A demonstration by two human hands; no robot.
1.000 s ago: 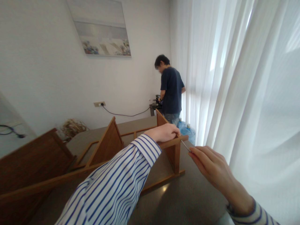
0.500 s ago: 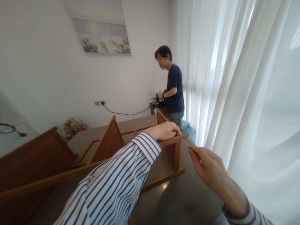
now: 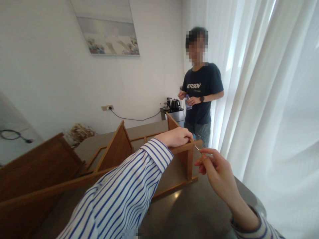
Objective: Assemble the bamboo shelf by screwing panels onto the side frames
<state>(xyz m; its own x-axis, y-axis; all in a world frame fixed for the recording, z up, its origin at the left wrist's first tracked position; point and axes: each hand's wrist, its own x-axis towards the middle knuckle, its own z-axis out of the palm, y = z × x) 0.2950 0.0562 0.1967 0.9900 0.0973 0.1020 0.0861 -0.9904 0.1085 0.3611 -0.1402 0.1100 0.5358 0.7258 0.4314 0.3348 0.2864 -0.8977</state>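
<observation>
A brown wooden shelf frame [image 3: 74, 183] lies on its side on the table, with several panels rising between its long rails. My left hand [image 3: 175, 136] is closed around the top rail near its right end, fingertips partly hidden behind the wood. My right hand [image 3: 219, 172], just right of that corner, pinches a thin metal hex key [image 3: 196, 148] between thumb and forefinger, its other fingers curled loosely. The key's tip meets the rail's end close to my left fingertips. Whatever fastener it touches is too small to make out.
Beyond the grey table [image 3: 206, 205] a person [image 3: 203, 89] in a dark T-shirt stands holding a clear bottle [image 3: 188, 102]. Beside them a kettle [image 3: 175, 104] stands on a small cabinet. White curtains [image 3: 269, 116] hang along the right. Dried stalks [image 3: 81, 132] lie behind the frame.
My right hand has shifted its fingers around the hex key, the key's tip still at the rail. My left hand stays put. The person behind has turned toward me and moved right.
</observation>
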